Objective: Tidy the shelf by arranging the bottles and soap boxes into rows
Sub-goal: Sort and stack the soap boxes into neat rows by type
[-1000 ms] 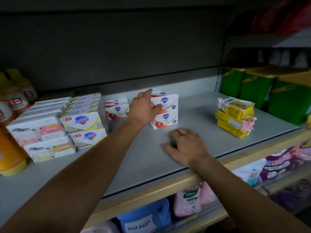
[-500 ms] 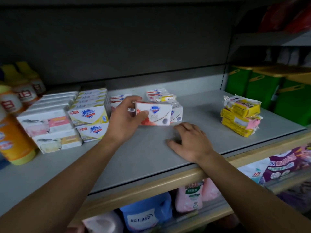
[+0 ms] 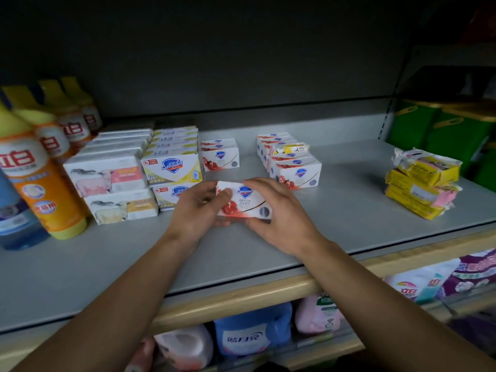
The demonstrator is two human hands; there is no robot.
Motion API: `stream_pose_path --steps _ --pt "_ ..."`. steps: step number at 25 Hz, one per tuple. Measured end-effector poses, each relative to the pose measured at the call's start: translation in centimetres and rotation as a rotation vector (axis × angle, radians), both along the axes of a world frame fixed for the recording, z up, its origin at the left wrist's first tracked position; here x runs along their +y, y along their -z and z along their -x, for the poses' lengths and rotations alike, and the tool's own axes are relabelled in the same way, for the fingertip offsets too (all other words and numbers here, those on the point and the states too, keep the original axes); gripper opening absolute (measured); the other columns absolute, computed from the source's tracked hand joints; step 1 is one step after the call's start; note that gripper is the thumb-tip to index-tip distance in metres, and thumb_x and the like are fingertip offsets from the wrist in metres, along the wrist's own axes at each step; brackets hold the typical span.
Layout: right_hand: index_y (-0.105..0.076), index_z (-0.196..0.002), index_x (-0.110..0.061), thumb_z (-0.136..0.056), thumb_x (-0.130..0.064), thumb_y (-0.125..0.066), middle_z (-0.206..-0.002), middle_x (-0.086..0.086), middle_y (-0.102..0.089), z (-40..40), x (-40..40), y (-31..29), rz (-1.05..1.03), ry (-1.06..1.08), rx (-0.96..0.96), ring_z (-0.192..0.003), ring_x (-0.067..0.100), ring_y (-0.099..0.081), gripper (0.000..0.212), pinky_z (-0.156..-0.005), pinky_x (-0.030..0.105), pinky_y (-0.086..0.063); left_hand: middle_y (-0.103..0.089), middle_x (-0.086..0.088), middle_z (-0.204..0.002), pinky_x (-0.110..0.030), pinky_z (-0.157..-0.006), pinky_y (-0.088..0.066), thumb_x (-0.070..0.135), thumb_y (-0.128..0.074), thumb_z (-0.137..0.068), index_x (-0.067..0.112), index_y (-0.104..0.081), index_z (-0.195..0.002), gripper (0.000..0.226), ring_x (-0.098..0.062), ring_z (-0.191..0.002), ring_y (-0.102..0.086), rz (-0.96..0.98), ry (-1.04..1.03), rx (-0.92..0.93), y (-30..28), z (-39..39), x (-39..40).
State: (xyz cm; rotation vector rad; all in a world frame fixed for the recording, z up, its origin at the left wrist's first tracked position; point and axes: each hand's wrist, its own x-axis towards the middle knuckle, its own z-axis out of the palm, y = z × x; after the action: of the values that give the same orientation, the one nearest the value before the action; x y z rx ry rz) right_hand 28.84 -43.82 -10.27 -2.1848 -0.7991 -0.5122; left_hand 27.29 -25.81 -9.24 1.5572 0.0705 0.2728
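Both hands hold one white and red Safeguard soap box (image 3: 245, 201) just above the grey shelf (image 3: 335, 224). My left hand (image 3: 200, 208) grips its left end and my right hand (image 3: 279, 210) grips its right end. Behind it on the right stands a row of the same red soap boxes (image 3: 292, 165), with a yellow packet lying on top. A shorter row of red boxes (image 3: 221, 153) stands at the back centre. To the left are stacked yellow Safeguard boxes (image 3: 173, 165) and white and pink soap boxes (image 3: 107, 173). Orange bottles (image 3: 45, 167) stand at the far left.
A stack of yellow and pink wrapped soap bars (image 3: 422, 181) sits at the shelf's right. A blue bottle (image 3: 13, 218) stands at the left edge. Green boxes (image 3: 440, 127) fill the neighbouring bay. Detergent jugs and bags line the lower shelf (image 3: 252, 336).
My left hand lifted a red soap box off the right row and brought it forward. My right hand rose from the shelf and took the box's right end.
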Motion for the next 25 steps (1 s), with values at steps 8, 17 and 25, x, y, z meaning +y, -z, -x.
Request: stream_pose_path --steps 8,17,25 --pt "-0.064 -0.109 -0.035 -0.076 -0.021 -0.076 -0.109 -0.014 -0.067 -0.4 -0.5 0.2 -0.444 0.059 0.154 -0.104 0.009 -0.063 0.038 -0.095 0.024 -0.047 -0.075 -0.008 -0.086 -0.029 -0.064 -0.058 0.020 -0.065 -0.087 0.009 -0.070 -0.094 0.014 -0.020 -0.080 -0.073 0.343 0.199 0.111 -1.0 0.5 0.0" --pt "-0.071 -0.075 -0.022 -0.091 -0.047 -0.053 -0.077 -0.012 -0.073 -0.7 -1.1 -0.3 -0.471 0.204 0.438 -0.074 0.002 -0.064 0.035 -0.068 0.021 -0.046 -0.075 -0.011 -0.085 -0.027 -0.064 -0.058 0.033 -0.066 -0.089 -0.001 -0.068 -0.102 0.037 -0.019 -0.070 -0.068 0.076 0.121 0.142 -0.7 0.4 -0.3" --pt "-0.071 -0.079 -0.030 -0.084 -0.012 -0.067 -0.079 -0.018 -0.072 -0.8 -1.0 0.2 -0.572 0.078 0.348 -0.078 0.000 -0.066 0.018 -0.073 0.013 -0.048 -0.075 -0.009 -0.085 -0.028 -0.073 -0.060 0.008 -0.067 -0.087 0.014 -0.077 -0.081 0.013 -0.018 -0.076 -0.069 0.110 0.186 0.010 -0.8 0.6 0.0"
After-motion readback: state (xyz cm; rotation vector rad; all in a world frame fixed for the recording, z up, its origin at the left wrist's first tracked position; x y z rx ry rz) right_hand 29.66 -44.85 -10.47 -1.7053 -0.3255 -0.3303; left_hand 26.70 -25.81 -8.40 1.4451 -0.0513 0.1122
